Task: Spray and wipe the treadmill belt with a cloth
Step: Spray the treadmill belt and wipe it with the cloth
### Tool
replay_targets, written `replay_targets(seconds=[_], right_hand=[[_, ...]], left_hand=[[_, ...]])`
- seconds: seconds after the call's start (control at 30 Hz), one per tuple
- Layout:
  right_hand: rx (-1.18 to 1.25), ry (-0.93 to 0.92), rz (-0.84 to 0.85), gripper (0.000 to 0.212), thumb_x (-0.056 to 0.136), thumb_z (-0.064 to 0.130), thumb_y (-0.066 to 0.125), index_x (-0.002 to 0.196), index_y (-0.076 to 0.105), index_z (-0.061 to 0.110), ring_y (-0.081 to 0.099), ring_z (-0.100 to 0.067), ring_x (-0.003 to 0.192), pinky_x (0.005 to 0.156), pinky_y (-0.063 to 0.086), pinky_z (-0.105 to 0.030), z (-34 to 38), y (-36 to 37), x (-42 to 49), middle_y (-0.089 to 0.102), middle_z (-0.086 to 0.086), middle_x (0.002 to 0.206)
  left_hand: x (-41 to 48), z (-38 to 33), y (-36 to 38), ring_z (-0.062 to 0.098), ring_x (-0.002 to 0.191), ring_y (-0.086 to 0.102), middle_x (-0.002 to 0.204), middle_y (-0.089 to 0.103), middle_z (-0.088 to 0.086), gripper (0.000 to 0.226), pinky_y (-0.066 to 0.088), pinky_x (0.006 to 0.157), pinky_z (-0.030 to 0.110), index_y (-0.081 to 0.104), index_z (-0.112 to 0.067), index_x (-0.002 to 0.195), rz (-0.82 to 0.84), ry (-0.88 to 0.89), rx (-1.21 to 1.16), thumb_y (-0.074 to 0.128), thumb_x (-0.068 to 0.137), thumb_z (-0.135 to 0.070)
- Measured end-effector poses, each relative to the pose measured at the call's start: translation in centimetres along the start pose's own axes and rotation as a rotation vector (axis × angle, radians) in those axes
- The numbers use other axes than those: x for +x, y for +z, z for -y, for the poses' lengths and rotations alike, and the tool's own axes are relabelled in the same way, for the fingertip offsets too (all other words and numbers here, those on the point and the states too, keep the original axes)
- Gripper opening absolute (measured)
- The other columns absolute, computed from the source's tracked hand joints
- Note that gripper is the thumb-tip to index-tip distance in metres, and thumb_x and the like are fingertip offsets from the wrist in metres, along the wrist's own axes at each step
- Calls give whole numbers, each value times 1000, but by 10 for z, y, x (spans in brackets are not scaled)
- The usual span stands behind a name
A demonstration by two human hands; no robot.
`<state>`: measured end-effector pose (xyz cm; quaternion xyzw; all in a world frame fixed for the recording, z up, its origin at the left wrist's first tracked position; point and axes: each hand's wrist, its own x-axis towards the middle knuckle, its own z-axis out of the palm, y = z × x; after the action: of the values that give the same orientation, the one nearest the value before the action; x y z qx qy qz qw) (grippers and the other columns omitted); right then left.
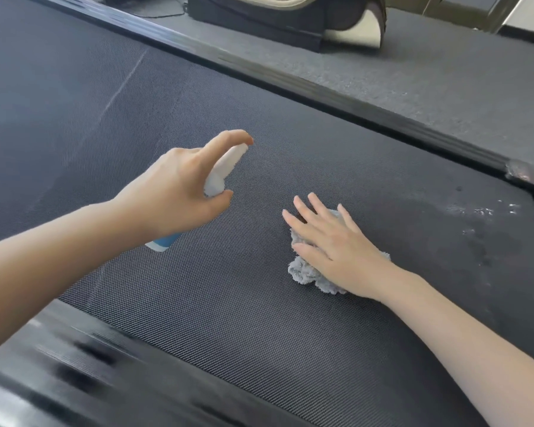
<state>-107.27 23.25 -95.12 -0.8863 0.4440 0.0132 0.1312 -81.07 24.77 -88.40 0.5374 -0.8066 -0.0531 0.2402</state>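
The dark textured treadmill belt fills most of the view. My left hand grips a small white spray bottle with a blue base, held tilted above the belt, forefinger on its top. To the right, my right hand lies flat with straight fingers, pressing a crumpled grey cloth onto the belt. Most of the cloth is hidden under the palm.
A black side rail runs along the belt's far edge, another rail lies blurred at the near left. Pale specks and a damp patch mark the belt's right end. A dark and cream machine base stands on the grey floor beyond.
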Motion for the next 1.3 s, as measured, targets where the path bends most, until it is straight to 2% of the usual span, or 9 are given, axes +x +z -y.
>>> replay_targets(seconds=[0.23,0.37,0.57,0.73,0.87,0.97,1.07,1.17,1.3], right_hand=[[166,-8,-78,67,90,63,30,148,4,43,-16,5,141,120,-4,-40,2,-1,-54,-5,26,155],[161,0,-97,63,89,63,31,146,12,44,-10,8,141,120,-1,-36,7,5,-63,4,27,153],[162,10,-187,57,90,54,31,145,26,41,-4,6,142,120,-1,-29,28,23,-72,16,23,153],[183,22,-269,48,92,44,33,139,43,37,12,4,142,119,7,-26,15,27,-67,31,21,148],[150,324,-339,44,94,39,35,137,46,36,20,-10,143,112,10,-21,-49,9,-61,35,11,150],[239,626,-309,52,95,36,28,143,38,22,16,-19,145,112,13,-27,-85,-17,-42,28,-3,155],[245,745,-311,43,101,17,30,143,35,9,30,-30,135,107,22,-37,-81,-33,0,35,-16,148],[223,626,-295,43,101,21,31,143,34,13,33,-32,131,105,26,-39,-52,-34,28,34,-14,146],[242,243,-199,44,101,30,38,144,36,31,16,-20,144,111,15,-29,10,-15,24,23,1,156]], left_hand=[[-1,-7,0,16,57,50,70,58,-1,64,28,57,6,40,-23,136,11,32,-1,66,79,-11],[2,-13,1,10,56,49,72,57,-3,64,30,58,9,40,-21,136,16,67,-20,66,78,-10],[2,-19,2,19,60,51,76,61,0,65,30,59,9,38,-23,138,10,97,-29,65,79,-14],[3,-19,4,6,57,47,73,58,-3,64,29,57,8,38,-24,138,25,78,-36,64,79,-14],[-2,-16,3,2,58,47,67,49,-13,65,28,57,9,39,-23,138,43,62,-22,66,80,-15],[-3,-13,0,0,58,47,66,48,-15,64,28,57,9,39,-24,137,41,35,-7,66,80,-15],[0,-12,-1,3,59,50,66,52,-11,65,30,57,10,38,-27,136,43,33,-22,66,79,-15],[5,-16,-1,9,58,52,68,56,-5,64,33,58,12,39,-26,135,32,44,-35,66,79,-14],[11,-18,3,16,55,50,66,55,-6,65,34,53,22,41,-23,136,11,46,-17,68,78,-11]])
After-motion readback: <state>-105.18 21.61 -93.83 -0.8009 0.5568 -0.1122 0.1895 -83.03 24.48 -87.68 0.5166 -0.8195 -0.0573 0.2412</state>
